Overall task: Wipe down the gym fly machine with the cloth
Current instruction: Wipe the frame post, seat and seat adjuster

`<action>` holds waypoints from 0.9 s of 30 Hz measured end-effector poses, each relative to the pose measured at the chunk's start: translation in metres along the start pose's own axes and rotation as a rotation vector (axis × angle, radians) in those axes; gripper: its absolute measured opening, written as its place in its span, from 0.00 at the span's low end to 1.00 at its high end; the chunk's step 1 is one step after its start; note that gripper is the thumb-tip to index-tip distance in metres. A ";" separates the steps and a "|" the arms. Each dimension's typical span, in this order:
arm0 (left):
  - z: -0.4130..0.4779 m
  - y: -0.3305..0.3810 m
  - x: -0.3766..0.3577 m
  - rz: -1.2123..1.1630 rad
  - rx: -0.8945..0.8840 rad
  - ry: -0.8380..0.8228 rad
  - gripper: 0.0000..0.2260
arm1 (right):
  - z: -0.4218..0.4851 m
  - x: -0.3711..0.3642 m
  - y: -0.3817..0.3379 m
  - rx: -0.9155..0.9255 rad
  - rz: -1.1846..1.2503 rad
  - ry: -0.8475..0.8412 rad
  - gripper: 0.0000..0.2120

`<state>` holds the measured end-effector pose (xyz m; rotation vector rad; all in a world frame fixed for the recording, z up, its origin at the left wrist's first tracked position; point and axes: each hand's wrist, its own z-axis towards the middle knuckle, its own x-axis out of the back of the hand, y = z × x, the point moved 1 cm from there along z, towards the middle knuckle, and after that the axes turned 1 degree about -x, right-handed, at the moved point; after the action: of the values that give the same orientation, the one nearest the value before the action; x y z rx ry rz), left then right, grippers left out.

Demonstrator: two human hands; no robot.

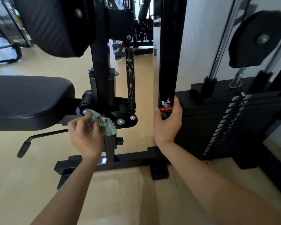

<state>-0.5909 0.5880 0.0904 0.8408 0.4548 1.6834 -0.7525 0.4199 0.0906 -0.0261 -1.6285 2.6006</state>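
The black fly machine fills the view, with its padded seat (28,101) at the left and a back pad (50,25) above it. My left hand (83,135) grips a crumpled green cloth (104,122) and presses it against the bolted black bracket (123,118) under the seat post. My right hand (167,124) is wrapped around the black upright post (169,54), just over its red and white warning label (165,106).
A coil spring (130,78) runs up from the bracket. The weight stack (225,120) with chrome guide rods and a pulley wheel (256,39) stands at the right. A seat lever (39,140) sticks out low left. The base frame (120,161) lies on the tan floor. Other machines stand behind.
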 end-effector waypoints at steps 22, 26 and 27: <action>0.007 0.003 0.002 -0.120 0.313 0.140 0.11 | 0.000 0.009 -0.014 -0.054 0.035 -0.028 0.31; 0.004 0.008 -0.002 -0.200 0.321 0.098 0.12 | 0.000 0.009 -0.012 -0.050 0.024 -0.027 0.31; -0.002 0.011 -0.005 -0.218 0.311 0.058 0.13 | 0.001 0.009 -0.012 -0.049 0.028 -0.027 0.31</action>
<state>-0.5988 0.5806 0.0952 0.9309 0.8343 1.4586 -0.7608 0.4249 0.1015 -0.0171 -1.7131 2.5919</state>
